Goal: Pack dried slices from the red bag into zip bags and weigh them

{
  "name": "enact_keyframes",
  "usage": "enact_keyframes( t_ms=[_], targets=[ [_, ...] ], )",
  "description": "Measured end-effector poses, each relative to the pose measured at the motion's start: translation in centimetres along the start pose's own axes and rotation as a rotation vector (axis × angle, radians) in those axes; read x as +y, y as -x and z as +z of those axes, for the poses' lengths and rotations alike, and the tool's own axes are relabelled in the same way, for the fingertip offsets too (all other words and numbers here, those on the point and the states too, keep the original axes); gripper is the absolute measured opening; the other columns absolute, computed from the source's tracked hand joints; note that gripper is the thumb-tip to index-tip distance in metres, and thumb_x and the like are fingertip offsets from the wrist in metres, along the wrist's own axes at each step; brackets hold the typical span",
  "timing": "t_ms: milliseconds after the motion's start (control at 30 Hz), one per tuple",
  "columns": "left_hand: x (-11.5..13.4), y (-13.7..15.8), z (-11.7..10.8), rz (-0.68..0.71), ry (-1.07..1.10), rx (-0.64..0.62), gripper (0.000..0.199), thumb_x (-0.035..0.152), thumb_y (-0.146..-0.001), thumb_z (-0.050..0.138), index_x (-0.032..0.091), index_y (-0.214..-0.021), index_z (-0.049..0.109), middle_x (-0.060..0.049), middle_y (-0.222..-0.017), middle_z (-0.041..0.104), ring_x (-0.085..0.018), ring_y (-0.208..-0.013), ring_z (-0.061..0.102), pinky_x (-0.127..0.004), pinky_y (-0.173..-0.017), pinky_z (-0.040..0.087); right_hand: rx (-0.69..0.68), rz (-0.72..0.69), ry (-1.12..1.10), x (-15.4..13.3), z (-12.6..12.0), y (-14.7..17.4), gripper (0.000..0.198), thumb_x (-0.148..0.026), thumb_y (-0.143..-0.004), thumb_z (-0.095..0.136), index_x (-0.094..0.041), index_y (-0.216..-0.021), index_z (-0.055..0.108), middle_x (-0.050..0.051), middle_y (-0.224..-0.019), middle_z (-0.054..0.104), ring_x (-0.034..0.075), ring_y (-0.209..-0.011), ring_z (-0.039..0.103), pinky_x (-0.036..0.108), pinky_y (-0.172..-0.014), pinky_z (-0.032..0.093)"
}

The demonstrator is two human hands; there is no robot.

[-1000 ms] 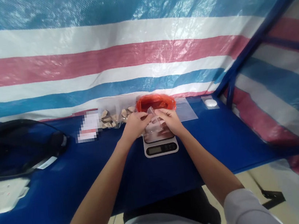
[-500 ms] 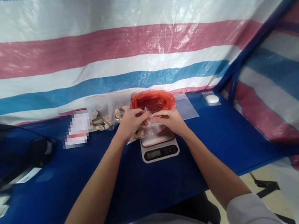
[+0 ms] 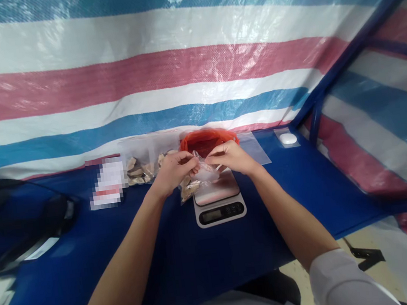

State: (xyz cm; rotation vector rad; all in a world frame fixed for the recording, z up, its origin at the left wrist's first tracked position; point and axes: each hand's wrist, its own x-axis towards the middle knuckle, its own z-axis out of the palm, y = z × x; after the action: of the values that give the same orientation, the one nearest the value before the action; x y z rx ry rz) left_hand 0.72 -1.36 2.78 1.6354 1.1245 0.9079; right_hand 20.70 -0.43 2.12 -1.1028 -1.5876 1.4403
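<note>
Both hands pinch the top edge of a clear plastic bag [image 3: 206, 174] with brown chunks in its lower left corner. My left hand [image 3: 176, 172] is closed on the bag's left side, and my right hand [image 3: 234, 157] grips it on the right with thumb and fingertips. The bag hangs tilted over a white digital kitchen scale [image 3: 219, 200], whose dark display faces me. Right behind the hands sits an open red plastic bag [image 3: 209, 137]. To the left, clear bags of similar brown pieces [image 3: 139, 172] lie partly hidden by my left hand.
A flat clear bag [image 3: 254, 149] lies right of the red bag. Farther right is a white oval object [image 3: 287, 139] on a clear sachet. At left are a blurred white packet [image 3: 107, 182] and a black strapped item [image 3: 25, 223]. Striped sheeting [image 3: 141, 75] walls the blue table [image 3: 174, 271].
The held bag has shifted slightly and its corner with the brown chunks hangs more plainly in view left of the scale. Both hands keep their pinch. The camera view has tilted up a little.
</note>
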Motion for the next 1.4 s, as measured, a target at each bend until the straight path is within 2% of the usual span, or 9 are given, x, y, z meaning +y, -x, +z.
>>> enact_keyframes(
  t_ms=[267,400,567,800,1133,1200,1267,1333,1400],
  targets=[
    [-0.8,0.0,-1.3,-0.028,-0.05,0.03,0.021,0.033,-0.075,0.067,0.017,-0.061,0.064,-0.001,-0.06,0.065,-0.013,-0.055,0.059,-0.024,-0.056,0.048,0.152,0.084,-0.081,0.0,-0.8,-0.1,0.015,-0.028,-0.068,0.078,-0.015,-0.073,0.073,0.004,-0.066,0.072,0.014,-0.061,0.07,0.021,-0.054,0.058],
    [-0.2,0.2,-1.1,-0.006,-0.206,0.078,0.022,0.032,-0.078,0.064,0.018,-0.061,0.063,0.0,-0.055,0.063,-0.013,-0.052,0.057,-0.024,-0.053,0.045,0.099,0.055,-0.021,-0.9,-0.7,0.0,0.014,-0.028,-0.072,0.078,-0.015,-0.075,0.073,0.004,-0.068,0.073,0.014,-0.061,0.07,0.02,-0.052,0.058],
    [0.4,0.2,0.0,-0.01,-0.3,0.145,0.039,0.047,-0.087,0.057,0.019,-0.06,0.06,-0.001,-0.055,0.063,-0.013,-0.049,0.057,-0.025,-0.053,0.044,0.024,-0.007,0.084,-2.0,-0.3,-0.2,0.013,-0.028,-0.077,0.076,-0.016,-0.078,0.075,0.003,-0.074,0.074,0.012,-0.06,0.07,0.021,-0.055,0.061],
    [-0.1,-0.1,0.2,0.028,-0.291,0.164,0.028,0.039,-0.084,0.058,0.018,-0.066,0.061,0.001,-0.057,0.062,-0.013,-0.053,0.056,-0.025,-0.057,0.044,-0.06,-0.021,0.221,-2.3,-0.3,-0.9,0.015,-0.03,-0.082,0.073,-0.016,-0.086,0.077,0.005,-0.077,0.075,0.013,-0.06,0.07,0.019,-0.051,0.06],
    [0.3,0.5,-2.7,0.038,-0.53,0.121,0.008,0.027,-0.074,0.065,0.019,-0.074,0.064,0.001,-0.068,0.066,-0.015,-0.063,0.059,-0.027,-0.062,0.044,-0.05,0.065,0.181,-2.2,-2.0,-0.9,0.013,-0.026,-0.074,0.079,-0.014,-0.08,0.077,0.005,-0.069,0.073,0.013,-0.057,0.069,0.019,-0.05,0.057],
    [0.4,0.7,-3.0,0.064,-0.553,0.099,0.011,0.025,-0.075,0.065,0.018,-0.083,0.067,-0.001,-0.076,0.069,-0.017,-0.068,0.061,-0.029,-0.066,0.047,-0.072,0.067,0.182,-2.2,-2.0,-0.9,0.014,-0.027,-0.074,0.079,-0.014,-0.079,0.078,0.005,-0.069,0.074,0.013,-0.058,0.069,0.018,-0.05,0.057],
    [0.4,0.8,-2.9,0.133,-0.552,0.081,0.022,0.029,-0.08,0.064,0.018,-0.098,0.069,-0.005,-0.094,0.074,-0.02,-0.081,0.066,-0.032,-0.076,0.05,-0.084,0.064,0.188,-2.2,-2.1,-0.9,0.014,-0.028,-0.074,0.079,-0.015,-0.079,0.078,0.006,-0.07,0.074,0.013,-0.06,0.07,0.018,-0.052,0.058],
    [0.5,0.8,-2.5,0.202,-0.562,0.051,0.033,0.037,-0.086,0.062,0.02,-0.113,0.068,-0.008,-0.113,0.073,-0.024,-0.096,0.068,-0.036,-0.088,0.051,-0.092,0.054,0.201,-2.1,-2.1,-1.0,0.015,-0.03,-0.075,0.077,-0.015,-0.078,0.079,0.006,-0.07,0.075,0.013,-0.06,0.07,0.019,-0.053,0.058],
    [0.4,0.9,-1.9,0.222,-0.595,0.027,0.044,0.047,-0.087,0.063,0.021,-0.122,0.065,-0.009,-0.119,0.072,-0.027,-0.105,0.067,-0.039,-0.095,0.05,-0.097,0.039,0.21,-2.1,-2.1,-1.0,0.016,-0.031,-0.076,0.076,-0.015,-0.078,0.08,0.006,-0.071,0.075,0.013,-0.061,0.07,0.019,-0.054,0.058]
  ],
)
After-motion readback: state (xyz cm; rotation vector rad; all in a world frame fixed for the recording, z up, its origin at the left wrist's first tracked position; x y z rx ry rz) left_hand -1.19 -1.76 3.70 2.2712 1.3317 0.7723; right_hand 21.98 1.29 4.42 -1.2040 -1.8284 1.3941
